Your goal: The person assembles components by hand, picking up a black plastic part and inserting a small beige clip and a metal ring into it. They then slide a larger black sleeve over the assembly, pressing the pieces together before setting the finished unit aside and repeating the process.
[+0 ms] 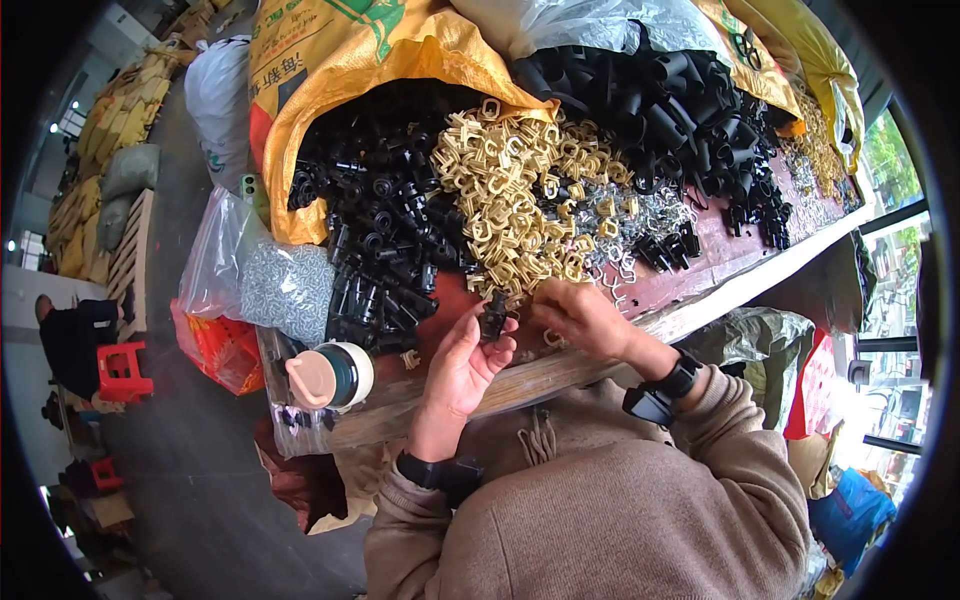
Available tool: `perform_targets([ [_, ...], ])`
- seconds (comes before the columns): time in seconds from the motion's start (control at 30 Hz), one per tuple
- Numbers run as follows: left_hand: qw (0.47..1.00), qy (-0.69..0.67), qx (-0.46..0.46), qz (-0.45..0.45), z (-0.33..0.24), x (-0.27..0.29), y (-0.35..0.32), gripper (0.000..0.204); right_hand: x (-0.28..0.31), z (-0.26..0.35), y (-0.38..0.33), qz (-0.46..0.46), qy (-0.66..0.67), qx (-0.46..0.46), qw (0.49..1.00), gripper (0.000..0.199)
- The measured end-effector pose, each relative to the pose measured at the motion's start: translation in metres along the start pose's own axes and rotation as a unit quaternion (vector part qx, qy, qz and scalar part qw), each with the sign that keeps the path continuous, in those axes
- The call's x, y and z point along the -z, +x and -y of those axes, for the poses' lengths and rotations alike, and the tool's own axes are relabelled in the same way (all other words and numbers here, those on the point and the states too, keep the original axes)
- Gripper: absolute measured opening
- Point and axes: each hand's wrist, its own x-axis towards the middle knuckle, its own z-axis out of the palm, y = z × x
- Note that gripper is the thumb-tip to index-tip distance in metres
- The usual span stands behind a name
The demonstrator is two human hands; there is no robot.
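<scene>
I count two hands: left, right. One black part held. One cup. Two red stools. Heaps beyond counting: black parts, gold clips, silver clips.

This is a small parts-assembly workshop, more storeroom than factory. The worn wooden workbench is heaped with black plastic fittings, brass-coloured clips and silver wire clips spilling from a yellow woven sack. More stuffed sacks are stacked along the far wall.
</scene>
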Motion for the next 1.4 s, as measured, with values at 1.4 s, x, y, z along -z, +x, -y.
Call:
perform_targets([
  [1.4, 0.647, 0.669, -0.367, 0.002, 0.019, -0.028, 0.015, 0.022, -0.021, -0.006, -0.025, -0.006, 0.638, -0.219, 0.738, 0.014],
])
